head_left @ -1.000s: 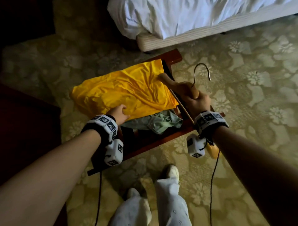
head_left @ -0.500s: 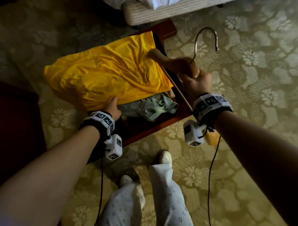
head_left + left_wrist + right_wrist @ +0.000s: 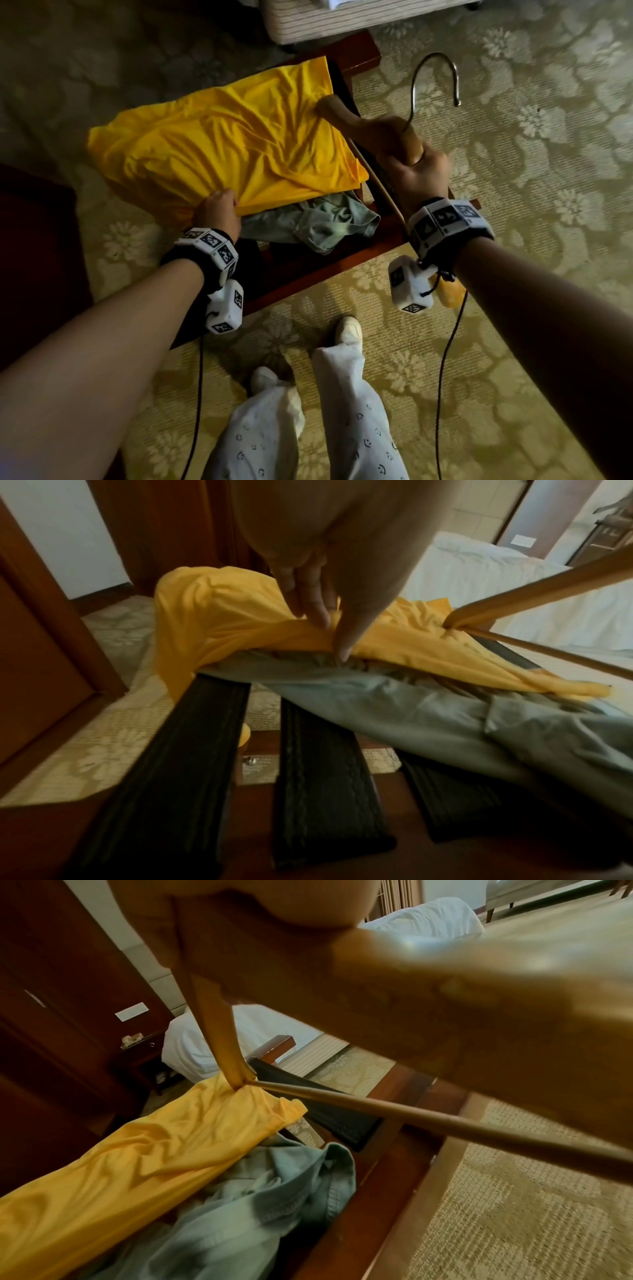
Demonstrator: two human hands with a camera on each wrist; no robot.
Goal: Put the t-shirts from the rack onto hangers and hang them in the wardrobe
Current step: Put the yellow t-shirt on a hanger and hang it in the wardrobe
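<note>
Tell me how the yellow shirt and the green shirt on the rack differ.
The yellow shirt lies spread on top; the green shirt sits crumpled beneath it, mostly covered. The left hand pinches the yellow one's edge; nothing holds the green one. Both rest on the rack.

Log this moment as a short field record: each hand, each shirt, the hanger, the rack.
left hand: pinches the near edge of the yellow t-shirt
right hand: grips the wooden hanger, hook up
hanger tip: touches the yellow t-shirt's far right part
green t-shirt: crumpled, partly under the yellow one
rack: dark straps on a red-brown frame, both shirts on it
on hanger: neither shirt yet
</note>
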